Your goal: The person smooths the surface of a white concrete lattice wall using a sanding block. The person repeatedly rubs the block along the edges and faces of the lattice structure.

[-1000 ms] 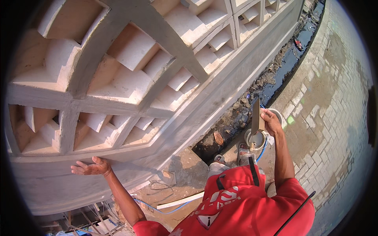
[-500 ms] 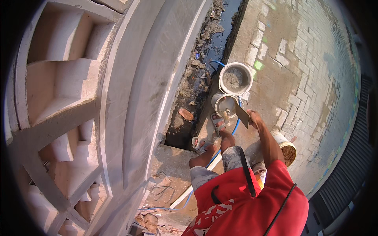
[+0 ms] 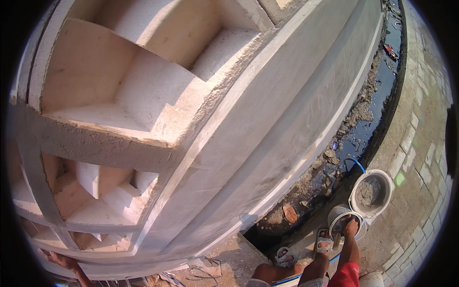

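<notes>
My right hand (image 3: 352,226) is closed at the mouth of the smaller white bucket (image 3: 336,213). Something dark shows by its fingers, but I cannot make out what it grips. A tan, brush-like thing (image 3: 337,242) hangs over that bucket's near rim, beside the hand. Touching it on the far side is a larger white bucket (image 3: 353,196) with wet grey mortar (image 3: 368,191) inside. Far to the left, my left hand (image 3: 61,260) has its fingers stretched out at the lower edge of the pale wall lattice (image 3: 100,153).
A grey plastered wall base (image 3: 267,143) runs diagonally alongside a drain with dark water (image 3: 370,129) and rubble. Paving blocks (image 3: 425,167) lie on the right. A blue hose (image 3: 356,162) passes the buckets. My sandalled feet (image 3: 323,241) stand at the drain's edge.
My view has swung left toward the wall. The right hand, which held a flat rectangular trowel beside the smaller bucket, is now at that bucket's mouth. My left hand has come into view.
</notes>
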`<action>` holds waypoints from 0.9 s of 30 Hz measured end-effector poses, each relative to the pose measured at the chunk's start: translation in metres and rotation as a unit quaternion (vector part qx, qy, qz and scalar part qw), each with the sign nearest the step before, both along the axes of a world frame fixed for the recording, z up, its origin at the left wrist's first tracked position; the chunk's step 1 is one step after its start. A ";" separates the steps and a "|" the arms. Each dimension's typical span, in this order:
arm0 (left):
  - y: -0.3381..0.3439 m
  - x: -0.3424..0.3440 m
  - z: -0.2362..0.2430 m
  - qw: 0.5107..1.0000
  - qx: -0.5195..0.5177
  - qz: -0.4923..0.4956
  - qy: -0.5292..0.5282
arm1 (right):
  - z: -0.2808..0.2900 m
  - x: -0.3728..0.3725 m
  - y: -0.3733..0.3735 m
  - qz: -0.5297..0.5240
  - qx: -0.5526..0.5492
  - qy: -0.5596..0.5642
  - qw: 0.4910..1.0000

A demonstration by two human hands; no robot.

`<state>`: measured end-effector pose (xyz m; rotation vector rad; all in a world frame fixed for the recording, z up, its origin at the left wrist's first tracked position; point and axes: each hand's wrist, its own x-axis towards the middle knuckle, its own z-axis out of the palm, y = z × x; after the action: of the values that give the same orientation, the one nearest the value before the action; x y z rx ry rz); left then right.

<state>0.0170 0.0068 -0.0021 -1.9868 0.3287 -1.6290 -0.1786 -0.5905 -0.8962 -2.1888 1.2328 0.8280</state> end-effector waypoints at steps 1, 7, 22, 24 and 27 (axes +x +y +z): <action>0.016 -0.007 -0.009 0.999 -0.047 0.006 -0.006 | -0.038 -0.018 -0.006 -0.011 -0.016 -0.026 0.999; 0.006 -0.002 -0.030 0.998 -0.064 -0.024 -0.017 | 0.031 -0.052 -0.039 0.018 0.111 -0.204 0.973; -0.018 -0.013 -0.023 0.995 -0.093 0.018 -0.018 | 0.627 0.164 0.078 0.129 0.203 -0.640 0.730; -0.009 -0.024 -0.027 0.994 -0.102 0.022 -0.016 | 0.702 0.202 0.103 0.229 0.102 -0.707 0.661; -0.004 -0.025 -0.023 0.994 -0.103 0.020 -0.020 | 0.755 0.240 0.121 0.277 0.050 -0.709 0.646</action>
<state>-0.0078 0.0023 -0.0251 -2.0925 0.1066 -1.7342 0.0614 -0.4699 -0.1414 -2.1060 -0.2981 -0.7025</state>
